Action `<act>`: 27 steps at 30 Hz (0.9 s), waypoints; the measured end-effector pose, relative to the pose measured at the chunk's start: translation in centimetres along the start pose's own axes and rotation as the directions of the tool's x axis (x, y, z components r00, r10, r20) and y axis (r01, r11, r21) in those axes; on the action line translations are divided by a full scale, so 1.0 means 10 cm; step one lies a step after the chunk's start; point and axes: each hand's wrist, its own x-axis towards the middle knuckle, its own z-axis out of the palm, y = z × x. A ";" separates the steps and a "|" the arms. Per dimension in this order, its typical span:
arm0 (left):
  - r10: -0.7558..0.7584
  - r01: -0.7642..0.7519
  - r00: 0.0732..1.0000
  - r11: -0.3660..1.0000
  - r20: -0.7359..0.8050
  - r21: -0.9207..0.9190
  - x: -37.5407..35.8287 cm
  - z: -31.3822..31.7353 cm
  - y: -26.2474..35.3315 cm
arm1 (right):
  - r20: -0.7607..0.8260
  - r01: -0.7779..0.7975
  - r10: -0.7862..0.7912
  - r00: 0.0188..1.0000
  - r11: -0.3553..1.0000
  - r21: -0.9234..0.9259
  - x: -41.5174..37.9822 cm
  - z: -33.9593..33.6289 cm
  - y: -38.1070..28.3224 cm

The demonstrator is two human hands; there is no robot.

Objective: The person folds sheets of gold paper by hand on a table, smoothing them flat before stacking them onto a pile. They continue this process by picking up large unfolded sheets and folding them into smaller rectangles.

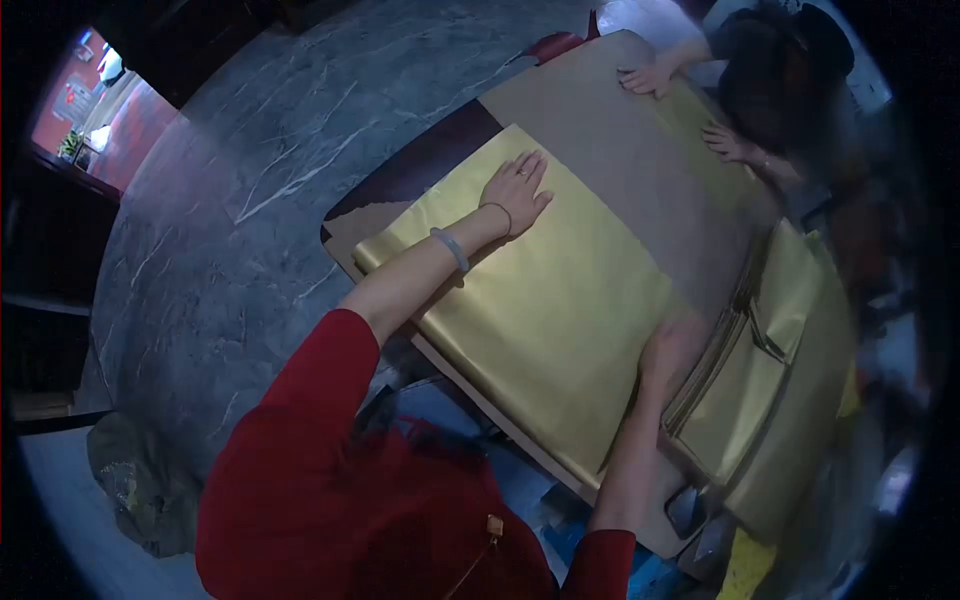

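Observation:
A wide gold sheet (550,300), paper or thin film, lies over the table in front of me, its near edge rounded like a fold. My left hand (515,192) rests flat on its far part, fingers stretched out. Along the sheet's right edge is my right hand (672,350), with its fingers smeared by motion. I cannot make out whether it grips the edge. Beside it on the right sits a stack of folded gold sheets (740,400), with several layered edges showing.
Brown board (640,180) covers the table beyond the sheet. Across from me, a co-worker's two hands (652,76) (735,145) rest near another gold strip (705,125). A dark table corner (420,165) shows at the left. The marbled grey floor (230,250) surrounds it.

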 end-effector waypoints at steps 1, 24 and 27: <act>0.012 -0.012 1.000 1.000 0.002 -0.013 0.00 -0.02 0.00 | 0.013 0.006 -0.006 1.000 1.000 0.001 0.00 0.07 0.04; 0.173 -0.167 0.982 0.983 0.079 -0.083 -1.89 -0.48 0.45 | -0.160 0.113 -0.101 0.982 0.991 0.067 0.13 0.41 0.22; 0.287 -0.271 0.952 0.952 0.107 -0.140 -2.06 -0.41 0.65 | -0.121 0.099 -0.095 0.988 0.995 0.028 0.14 0.32 0.25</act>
